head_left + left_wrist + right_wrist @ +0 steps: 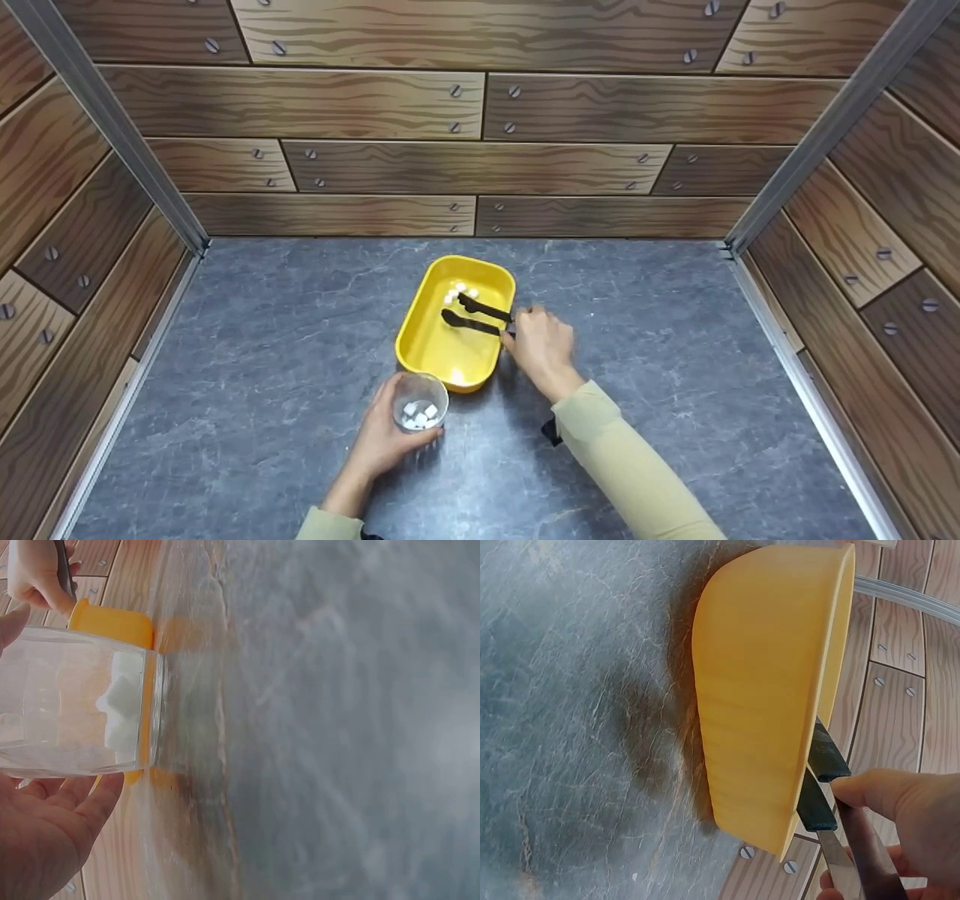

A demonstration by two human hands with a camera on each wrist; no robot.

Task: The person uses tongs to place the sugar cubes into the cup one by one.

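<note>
My left hand (382, 433) holds a clear plastic cup (421, 384) with several white cubes (420, 415) at its bottom; in the left wrist view the cup (67, 701) stands upright with fingers and thumb around it. My right hand (544, 349) grips tongs with black tips (480, 306) over the right rim of a yellow tray (411, 330). The tong arms are spread apart, nothing between their tips. Several white cubes (460, 291) lie near the tray's far end, just beyond the upper tip. The tray wall (757, 697) hides the tips in the right wrist view.
A grey marbled tabletop (262, 360) lies beneath everything. Wood-patterned panels (480, 169) close off the back and both sides, with metal rails (802, 427) along the corners and side edges. The cup is close to the tray's near left corner.
</note>
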